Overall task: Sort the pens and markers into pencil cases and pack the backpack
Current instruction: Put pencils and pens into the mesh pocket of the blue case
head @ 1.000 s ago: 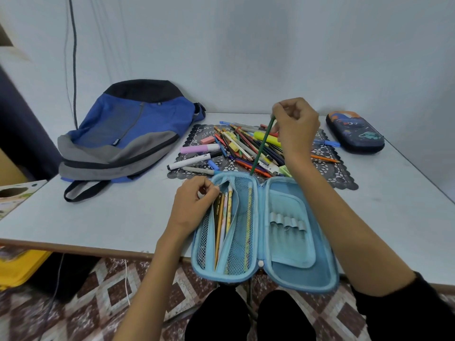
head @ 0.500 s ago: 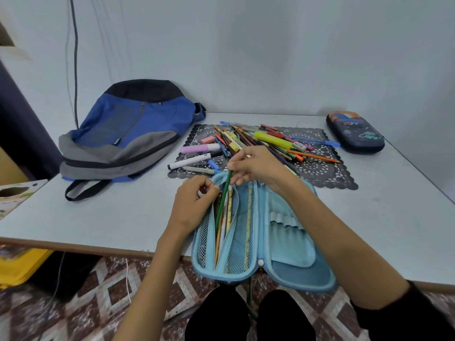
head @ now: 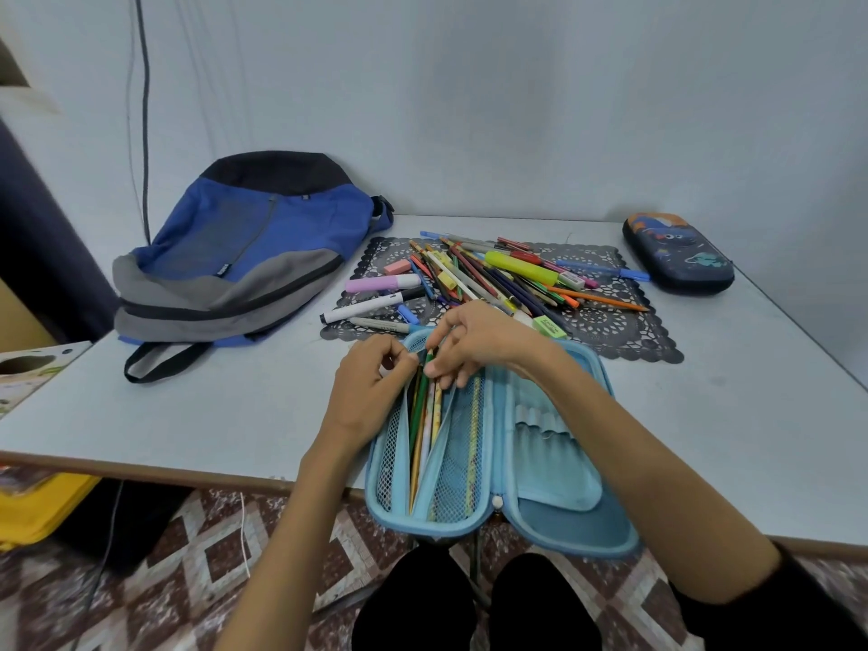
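Note:
An open light-blue pencil case [head: 554, 467] lies at the table's front edge, hanging partly over it. Its left mesh pocket [head: 446, 458] holds several pencils. My left hand [head: 371, 387] pinches the pocket's top edge and holds it apart. My right hand [head: 474, 343] grips the top end of a green pencil [head: 419, 406] that lies most of the way inside the pocket. A heap of pens, markers and pencils [head: 493, 279] rests on a dark lace mat [head: 606, 321] behind the case. A blue and grey backpack [head: 244, 256] lies at the back left.
A second, dark-blue pencil case [head: 676, 253], zipped, sits at the back right corner of the white table [head: 211, 406]. A yellow bin [head: 37, 509] stands on the floor at the left. My knees are under the table's front edge.
My right hand came down from above the heap with the green pencil and slid it into the mesh pocket. My left hand stayed on the pocket's edge.

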{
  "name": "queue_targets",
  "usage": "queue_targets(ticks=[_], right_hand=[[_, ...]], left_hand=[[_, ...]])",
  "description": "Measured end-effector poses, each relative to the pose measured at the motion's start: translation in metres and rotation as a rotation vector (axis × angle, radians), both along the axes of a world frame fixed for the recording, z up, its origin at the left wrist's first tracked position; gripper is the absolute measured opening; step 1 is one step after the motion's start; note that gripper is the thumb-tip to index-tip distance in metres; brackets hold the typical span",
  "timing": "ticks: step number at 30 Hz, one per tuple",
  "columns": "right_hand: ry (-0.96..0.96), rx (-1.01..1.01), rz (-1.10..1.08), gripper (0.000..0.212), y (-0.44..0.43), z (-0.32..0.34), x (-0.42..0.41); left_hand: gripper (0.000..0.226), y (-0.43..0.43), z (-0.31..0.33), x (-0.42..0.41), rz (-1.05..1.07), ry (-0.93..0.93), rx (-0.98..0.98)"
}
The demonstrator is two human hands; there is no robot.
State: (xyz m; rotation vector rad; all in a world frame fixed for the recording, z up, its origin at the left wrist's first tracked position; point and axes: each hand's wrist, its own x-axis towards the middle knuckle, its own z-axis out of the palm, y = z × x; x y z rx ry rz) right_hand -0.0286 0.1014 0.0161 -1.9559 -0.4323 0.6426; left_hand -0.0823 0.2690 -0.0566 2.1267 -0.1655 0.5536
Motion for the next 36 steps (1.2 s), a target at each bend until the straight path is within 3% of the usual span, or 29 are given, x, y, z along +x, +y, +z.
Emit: queue_targets(ticks=[7,11,15,19,23,36], right_hand=[[-0.204,-0.122,-0.002,0.034,0.01,-0.009,-0.002],[-0.212,-0.102,0.013,0.032,0.008,-0.007,-0.001],[-0.341,-0.028,-0.263,0.015,-0.008,-0.001,0.015],[-0.634,-0.333,-0.582,0.014,-0.037,-0.009,0.044],[-0.674,-0.588,-0.615,0.005,-0.063,-0.021,0.058],[-0.894,-0.822,-0.588,0.02,-0.059,-0.036,0.06]], left_hand=[[0.032,-0.001,0.001,-0.001,-0.003,0.007,-0.013],[0.036,-0.002,0.001,-0.002,-0.004,0.013,-0.017],[0.032,-0.002,0.001,-0.003,-0.011,0.025,-0.031],[0.025,-0.002,0.001,-0.004,-0.011,0.04,-0.035],[0.024,-0.001,0.001,-0.004,-0.014,0.041,-0.038],[0.023,-0.002,0.002,-0.004,-0.008,0.05,-0.044]])
